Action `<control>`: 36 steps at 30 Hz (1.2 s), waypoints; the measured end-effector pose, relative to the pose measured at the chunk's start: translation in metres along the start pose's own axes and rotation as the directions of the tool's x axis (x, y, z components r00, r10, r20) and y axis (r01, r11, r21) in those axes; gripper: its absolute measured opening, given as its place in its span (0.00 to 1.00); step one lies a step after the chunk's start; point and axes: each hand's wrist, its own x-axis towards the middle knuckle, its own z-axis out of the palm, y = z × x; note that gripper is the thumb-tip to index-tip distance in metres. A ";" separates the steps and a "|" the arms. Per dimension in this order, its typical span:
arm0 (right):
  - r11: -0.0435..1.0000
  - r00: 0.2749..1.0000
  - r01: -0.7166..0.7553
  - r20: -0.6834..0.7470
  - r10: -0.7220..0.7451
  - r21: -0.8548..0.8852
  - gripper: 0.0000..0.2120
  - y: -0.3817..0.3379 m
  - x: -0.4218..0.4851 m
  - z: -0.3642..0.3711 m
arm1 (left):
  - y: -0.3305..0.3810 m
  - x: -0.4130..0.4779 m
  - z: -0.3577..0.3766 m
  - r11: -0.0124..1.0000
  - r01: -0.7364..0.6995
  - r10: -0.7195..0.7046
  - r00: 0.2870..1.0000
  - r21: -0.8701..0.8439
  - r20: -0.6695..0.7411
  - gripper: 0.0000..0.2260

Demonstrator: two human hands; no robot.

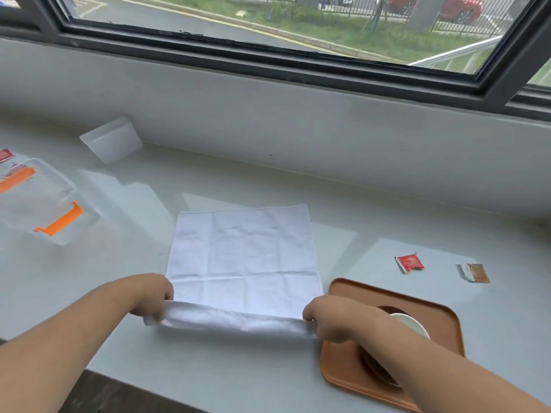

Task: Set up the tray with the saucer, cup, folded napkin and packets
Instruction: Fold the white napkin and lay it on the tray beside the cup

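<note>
A white cloth napkin (244,257) lies spread flat on the pale counter. My left hand (153,296) pinches its near left corner and my right hand (328,318) pinches its near right corner, lifting the near edge off the surface. A brown tray (441,317) sits at the right, under my right forearm. On it a dark saucer (375,368) holds a white cup (410,323), both partly hidden by the arm. A red packet (410,262) and a brown-and-white packet (474,272) lie on the counter beyond the tray.
A clear plastic box with orange clips (44,204) stands at the left, with a red packet (6,155) behind it. A folded white plastic bag (111,141) rests against the wall below the window. The counter's front edge runs just below my forearms.
</note>
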 end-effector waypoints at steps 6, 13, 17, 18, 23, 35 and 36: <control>0.996 0.980 -0.053 -0.190 0.065 0.066 0.08 0.005 0.014 -0.031 | -0.015 0.012 -0.011 0.986 0.039 -0.079 0.966 -0.161 -0.247 0.10; 0.853 0.843 -0.088 -0.418 0.339 0.514 0.08 0.034 0.057 -0.093 | -0.033 0.041 -0.022 0.568 -0.146 -0.303 0.878 -0.810 -0.370 0.08; 0.668 0.813 -0.015 -0.380 0.442 0.744 0.07 0.047 0.086 -0.116 | -0.038 0.056 -0.033 0.395 -0.220 -0.351 0.861 -0.892 -0.367 0.08; 0.609 0.810 0.018 -0.368 0.456 0.793 0.06 0.049 0.094 -0.120 | -0.039 0.062 -0.035 0.368 -0.230 -0.356 0.860 -0.901 -0.365 0.08; 0.396 0.812 0.085 -0.294 0.504 0.914 0.04 0.061 0.127 -0.135 | -0.046 0.096 -0.051 0.219 -0.278 -0.365 0.866 -0.935 -0.343 0.06; 0.572 0.640 -0.014 -0.432 0.635 0.820 0.10 0.068 0.178 -0.149 | -0.039 0.162 -0.067 0.218 -0.238 -0.446 0.838 -0.946 -0.314 0.11; 0.583 0.631 -0.006 -0.449 0.632 0.813 0.08 0.069 0.180 -0.148 | -0.037 0.164 -0.068 0.230 -0.242 -0.454 0.830 -0.943 -0.324 0.10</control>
